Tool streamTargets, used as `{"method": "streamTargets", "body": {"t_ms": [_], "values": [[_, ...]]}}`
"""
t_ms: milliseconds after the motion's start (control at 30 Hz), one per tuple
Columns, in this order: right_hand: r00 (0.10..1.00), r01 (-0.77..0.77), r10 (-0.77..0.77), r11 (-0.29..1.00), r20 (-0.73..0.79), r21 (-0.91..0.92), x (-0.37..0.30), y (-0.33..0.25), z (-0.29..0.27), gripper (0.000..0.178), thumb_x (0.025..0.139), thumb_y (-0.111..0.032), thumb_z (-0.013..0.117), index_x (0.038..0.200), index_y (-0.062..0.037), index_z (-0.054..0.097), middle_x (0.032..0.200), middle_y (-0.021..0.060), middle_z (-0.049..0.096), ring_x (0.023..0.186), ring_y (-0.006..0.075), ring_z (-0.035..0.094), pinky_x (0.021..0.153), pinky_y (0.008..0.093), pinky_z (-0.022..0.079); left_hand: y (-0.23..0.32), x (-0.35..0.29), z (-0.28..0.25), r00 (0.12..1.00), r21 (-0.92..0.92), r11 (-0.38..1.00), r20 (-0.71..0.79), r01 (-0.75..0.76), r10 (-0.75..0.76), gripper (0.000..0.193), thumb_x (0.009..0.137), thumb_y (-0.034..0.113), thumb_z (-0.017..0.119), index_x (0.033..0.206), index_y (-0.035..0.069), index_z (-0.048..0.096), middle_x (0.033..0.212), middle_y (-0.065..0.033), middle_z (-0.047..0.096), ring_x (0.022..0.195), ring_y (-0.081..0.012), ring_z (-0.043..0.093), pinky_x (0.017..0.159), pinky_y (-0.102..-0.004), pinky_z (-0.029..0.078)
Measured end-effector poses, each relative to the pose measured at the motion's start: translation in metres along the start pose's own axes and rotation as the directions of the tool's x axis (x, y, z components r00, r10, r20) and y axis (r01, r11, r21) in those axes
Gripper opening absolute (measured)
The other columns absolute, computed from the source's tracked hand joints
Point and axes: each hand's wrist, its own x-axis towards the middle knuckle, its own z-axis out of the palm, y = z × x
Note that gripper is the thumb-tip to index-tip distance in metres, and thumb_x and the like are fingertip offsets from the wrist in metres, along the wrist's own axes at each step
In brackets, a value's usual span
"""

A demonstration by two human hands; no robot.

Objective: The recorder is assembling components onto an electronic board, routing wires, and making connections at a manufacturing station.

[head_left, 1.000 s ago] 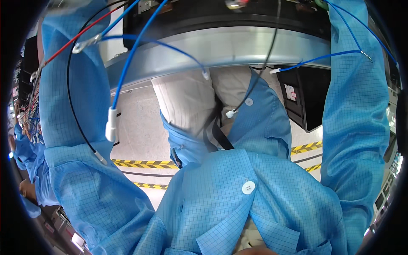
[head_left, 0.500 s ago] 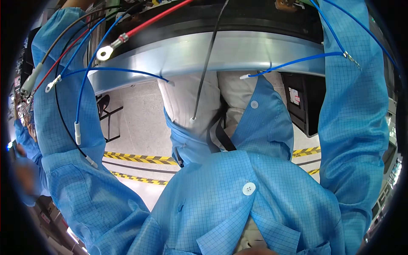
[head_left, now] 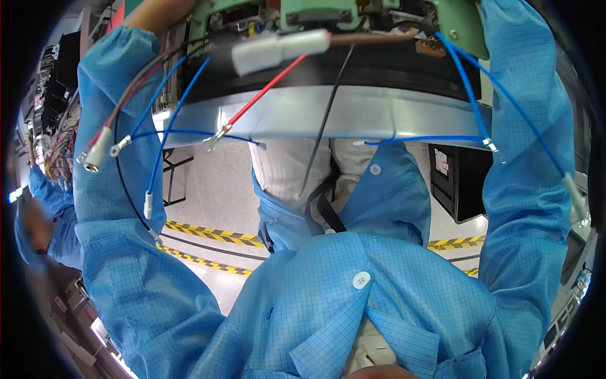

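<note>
My left hand [head_left: 163,14] reaches up past the top edge; only the wrist and a bit of the hand show, and its fingers are out of sight. Beyond the upper right edge lies my right hand, with just its blue sleeve [head_left: 527,114] visible. Between my arms is an assembly with green parts [head_left: 315,14] and a black section. Loose wires hang from it: a red wire [head_left: 265,88] ending in a ring terminal [head_left: 218,135], a black wire [head_left: 325,117], and several blue wires [head_left: 464,79]. A blurred white connector [head_left: 278,52] on a brown wire hangs in front.
A silver metal edge [head_left: 303,114] runs across below the assembly, above my legs. A black case [head_left: 457,180] stands on the floor at right. Yellow-black tape [head_left: 214,234] marks the floor. At far left a person [head_left: 60,230] in blue sits near bundled wires.
The view has shifted, so the green parts and more of my left wrist now show. The white connector with its brown wire has come into view, and the red wire's terminal hangs lower.
</note>
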Motion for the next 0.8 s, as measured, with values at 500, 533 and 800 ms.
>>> {"method": "streamTargets", "body": {"t_ms": [500,533,800], "values": [[0.921,0.292,-0.307,0.951,-0.239,-0.099,-0.022,0.034,0.036,0.035,0.090,-0.028,0.049,0.078,0.0048,0.056,0.066,0.0213,0.056,0.057,0.0287,0.052,0.059,0.0379,0.041,0.076,-0.014,0.015,0.998,0.009,1.000,-0.066,0.020,-0.020,0.025,0.094,0.019,0.044,0.109,0.002,0.053,0.095,-0.0188,0.062,0.091,-0.0382,0.057,0.077,-0.0389,0.044],[0.922,0.291,-0.307,0.952,-0.236,-0.098,-0.029,0.040,0.039,0.035,0.090,-0.028,0.049,0.078,0.0048,0.056,0.066,0.0213,0.056,0.057,0.0287,0.052,0.059,0.0379,0.041,0.081,-0.020,0.028,0.997,-0.009,1.000,-0.076,0.022,-0.023,0.025,0.094,0.020,0.044,0.110,0.002,0.053,0.096,-0.0188,0.062,0.092,-0.0382,0.056,0.077,-0.0391,0.044],[0.927,0.238,-0.247,0.969,-0.283,-0.064,-0.045,0.040,0.034,0.032,0.088,-0.025,0.050,0.079,0.0050,0.056,0.071,0.0251,0.056,0.061,0.0341,0.052,0.060,0.0395,0.040,0.096,-0.011,0.030,0.998,-0.014,0.999,-0.051,0.042,-0.043,0.024,0.095,0.020,0.043,0.110,0.003,0.051,0.094,-0.0201,0.061,0.091,-0.0402,0.054,0.075,-0.0404,0.043]]}}
